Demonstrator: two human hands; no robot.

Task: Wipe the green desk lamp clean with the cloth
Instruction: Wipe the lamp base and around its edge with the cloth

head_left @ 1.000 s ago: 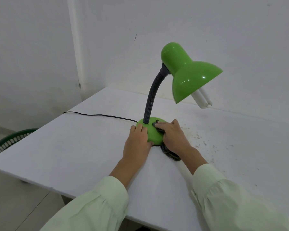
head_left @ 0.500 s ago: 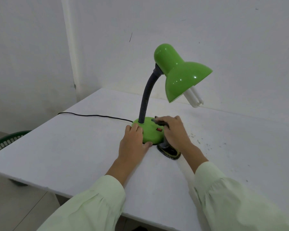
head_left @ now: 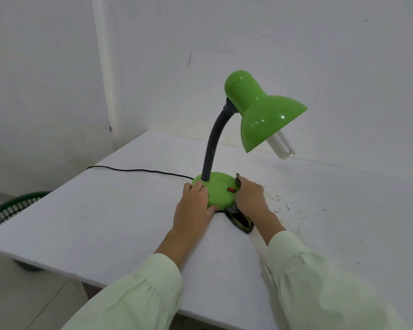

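Here, the green desk lamp is seen standing upright on a white table, a little right of the frame's centre. Its round base is flanked by both hands. The left hand is laid over the base's left rim, with the fingers nearly straight on the green surface and the thumb set against the near edge; nothing is enclosed by it. The right hand is pressed against the base's right edge, and a dark cloth is held beneath its curled fingers. A bunched part of the cloth is shown on the table under the wrist, touching the base's lower right edge, and a small tip is seen past the fingertips. A red switch is left uncovered on the base between the two hands. A grey ribbed neck is curved up from the base to the glossy shade, which is tilted toward the right of the frame, and a white bulb is seen protruding below it. A black cord is run from the base toward the left table edge. Dark specks are scattered on the table right of the hands. A green basket is partly shown at the left edge, below the tabletop. Pale green sleeves are worn on both arms.
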